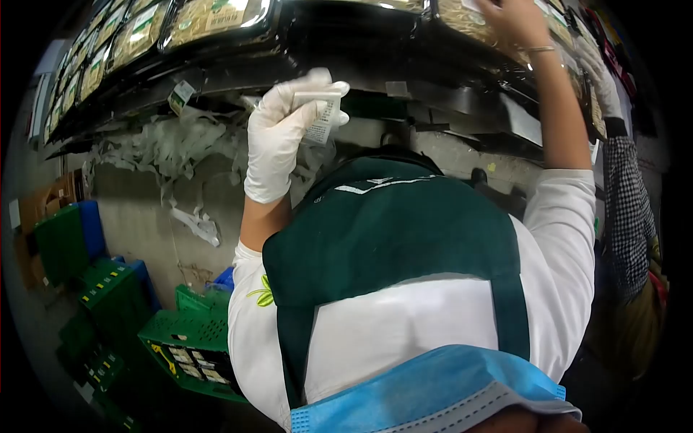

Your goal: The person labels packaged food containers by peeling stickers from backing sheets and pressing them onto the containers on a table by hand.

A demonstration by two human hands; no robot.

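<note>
My left hand (289, 123), in a white glove, is closed on a small stack of printed labels (321, 123), held in front of the table's edge. Over at the upper right, my bare right hand (518, 25) lies on a film-wrapped black tray of pale strands (462, 23). Its fingers are partly cut off by the top of the picture; those in view look stretched out, beside a white label at the frame edge. Another wrapped tray (216, 22) with a label on its film sits to the left of my hands.
More wrapped trays (141, 32) line the dark table (346, 61). Crumpled backing strips (180, 148) hang below its edge. Green crates (191, 328) stand on the floor at left. A co-worker's checked sleeve (626, 202) and gloved hand (598, 72) are close on my right.
</note>
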